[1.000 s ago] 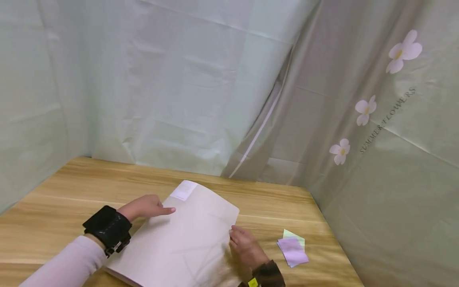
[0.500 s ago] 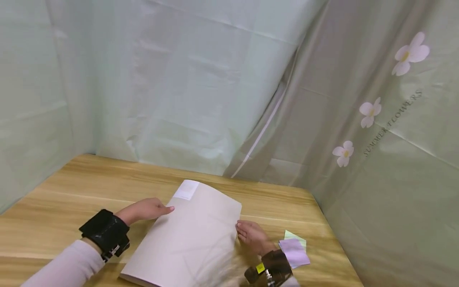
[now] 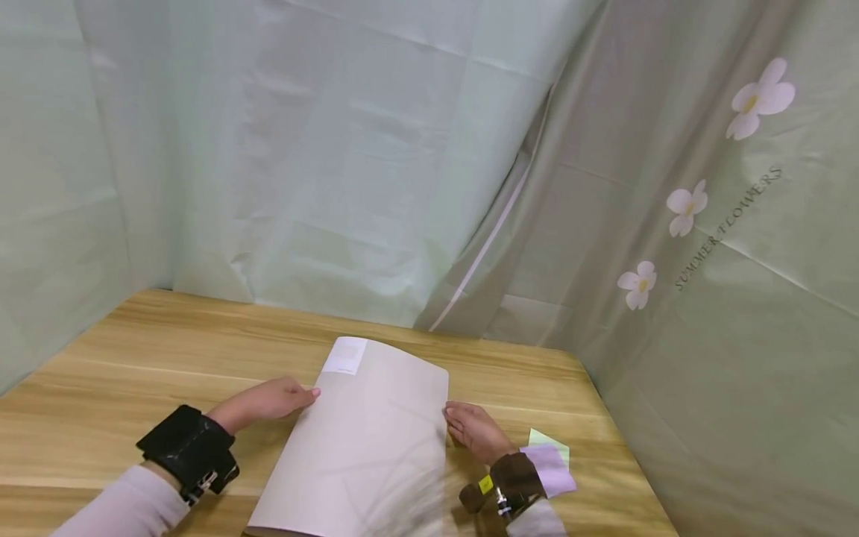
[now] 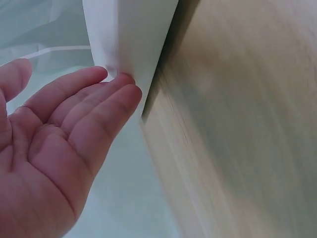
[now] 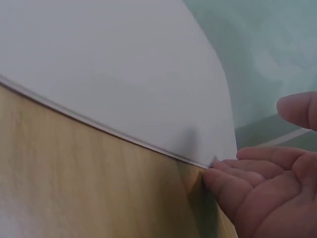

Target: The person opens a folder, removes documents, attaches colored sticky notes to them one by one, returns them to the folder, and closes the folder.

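Two-handed, flanks the pale book (image 3: 376, 440) on the wooden tabletop (image 3: 201, 321), with the left hand (image 3: 268, 400) at its left long edge and the right hand (image 3: 478, 431) at its right long edge, well apart across the cover. Shows fairly straight, relaxed fingers (image 4: 106, 111) on both hands in the wrist views, with thumbs apart and fingertips touching the edges rather than clamping round them. Has a white label (image 3: 345, 356) at the book's far left corner, just beyond the left hand, and a purple slip (image 3: 553, 473) and a green slip (image 3: 545, 440) near the right wristband (image 3: 518, 477).
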Motion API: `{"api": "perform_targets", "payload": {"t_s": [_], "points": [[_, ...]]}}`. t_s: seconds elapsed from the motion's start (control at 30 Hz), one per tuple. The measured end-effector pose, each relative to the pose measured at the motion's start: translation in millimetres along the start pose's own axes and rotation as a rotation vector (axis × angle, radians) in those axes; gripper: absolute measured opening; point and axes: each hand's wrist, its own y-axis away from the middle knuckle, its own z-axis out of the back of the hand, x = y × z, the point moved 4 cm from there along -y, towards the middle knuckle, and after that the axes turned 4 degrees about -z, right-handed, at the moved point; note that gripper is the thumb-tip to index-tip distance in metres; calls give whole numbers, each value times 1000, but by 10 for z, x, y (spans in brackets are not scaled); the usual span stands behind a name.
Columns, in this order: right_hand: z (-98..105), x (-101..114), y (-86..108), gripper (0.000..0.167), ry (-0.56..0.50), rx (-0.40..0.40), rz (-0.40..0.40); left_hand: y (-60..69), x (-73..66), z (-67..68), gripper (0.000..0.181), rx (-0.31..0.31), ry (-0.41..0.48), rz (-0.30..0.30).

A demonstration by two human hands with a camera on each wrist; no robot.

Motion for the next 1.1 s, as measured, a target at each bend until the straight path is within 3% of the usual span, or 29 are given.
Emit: {"api": "perform_targets", "payload": {"t_s": [0.37,0.57,0.87,1.0,1.1], "points": [[115,-32,-120,48,-12,-36,43,6,-45,-72,41,21,73,-68],[159,-47,-155,48,-15,-69,64,-9,-41,-121,43,-8,49,-89],[198,-92,-146,47,-65,-125,90,34,-236,-292,31,-32,-74,-52],[204,-98,-150,47,-85,-139,84,57,-316,-391,72,-49,-211,-27],[202,-98,-152,47,-108,-134,73,110,-421,-484,78,-55,-304,-35]]}}
